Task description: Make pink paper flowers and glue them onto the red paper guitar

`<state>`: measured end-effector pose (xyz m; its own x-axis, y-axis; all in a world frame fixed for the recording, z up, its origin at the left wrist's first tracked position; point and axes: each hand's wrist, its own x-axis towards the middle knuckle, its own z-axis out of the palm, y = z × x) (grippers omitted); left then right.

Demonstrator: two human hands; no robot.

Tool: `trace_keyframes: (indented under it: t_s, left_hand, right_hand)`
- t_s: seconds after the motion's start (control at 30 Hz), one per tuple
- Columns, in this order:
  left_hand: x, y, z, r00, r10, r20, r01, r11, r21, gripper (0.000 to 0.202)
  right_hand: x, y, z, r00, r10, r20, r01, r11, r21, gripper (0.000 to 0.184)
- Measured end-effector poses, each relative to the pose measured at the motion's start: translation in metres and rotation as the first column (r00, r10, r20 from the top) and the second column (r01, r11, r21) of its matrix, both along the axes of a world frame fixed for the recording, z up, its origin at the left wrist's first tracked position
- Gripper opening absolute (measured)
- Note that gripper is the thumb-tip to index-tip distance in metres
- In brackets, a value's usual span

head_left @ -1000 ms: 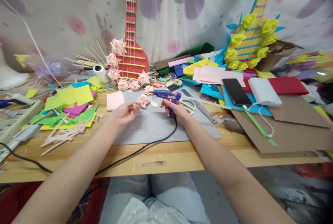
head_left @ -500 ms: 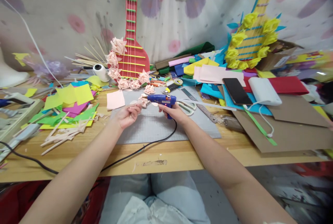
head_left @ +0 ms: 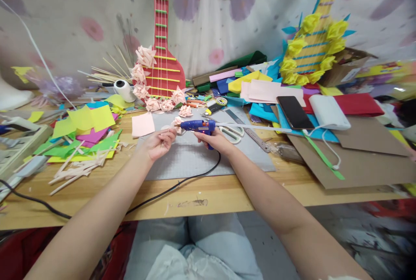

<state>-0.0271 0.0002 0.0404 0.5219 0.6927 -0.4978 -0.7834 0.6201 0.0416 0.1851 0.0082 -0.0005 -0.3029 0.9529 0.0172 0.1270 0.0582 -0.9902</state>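
My right hand [head_left: 214, 140] grips a blue hot glue gun [head_left: 196, 125], its nozzle pointing left. A long white glue stick [head_left: 253, 127] trails out of the gun's back. Pinched in the fingers of my left hand [head_left: 160, 143] is a small pink paper flower [head_left: 177, 122], right by the nozzle; the fingers partly cover it. Both hands are over a grey cutting mat [head_left: 185, 163]. Behind them leans a red guitar-shaped craft [head_left: 165, 72] with pink flowers along its left and lower edge. One loose pink flower [head_left: 185, 111] lies at the mat's back.
Scissors [head_left: 232, 135] and a metal ruler [head_left: 256, 139] lie right of the gun. The black cord [head_left: 169, 191] crosses the table's front. Coloured paper scraps [head_left: 87, 119] are at left; a phone [head_left: 294, 112], power bank [head_left: 329, 112] and cardboard [head_left: 354, 167] at right. A yellow-flowered guitar craft [head_left: 312, 50] stands behind.
The glue gun has shifted slightly left relative to the mat, its nozzle staying close to the flower in my left hand. The whole view has moved a little; both grips stay the same.
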Motion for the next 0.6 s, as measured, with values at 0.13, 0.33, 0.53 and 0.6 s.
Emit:
trace_keyframes:
  t_s: [0.13, 0.33, 0.53, 0.6]
  left_hand:
    - [-0.0003, 0.0002, -0.0013, 1.000, 0.001, 0.021, -0.001, 1.000, -0.010, 0.009]
    - [0.0007, 0.0011, -0.0010, 0.999, -0.005, 0.032, 0.006, 1.000, -0.008, 0.010]
    - [0.0027, 0.0011, 0.0006, 1.000, -0.014, 0.027, 0.014, 1.000, 0.001, 0.011]
    - [0.0033, 0.0006, 0.0014, 1.000, -0.014, 0.016, 0.014, 1.000, -0.001, 0.011]
  right_hand:
    - [-0.0001, -0.0002, 0.0003, 1.000, -0.003, 0.006, 0.003, 1.000, -0.002, 0.038]
    - [0.0006, 0.0015, -0.0030, 1.000, 0.004, 0.006, -0.004, 1.000, -0.004, 0.039]
    - [0.0007, 0.0018, -0.0040, 1.000, -0.009, 0.008, 0.009, 1.000, -0.003, 0.039]
    - [0.0002, 0.0011, -0.0027, 1.000, -0.026, 0.004, 0.026, 1.000, -0.006, 0.039]
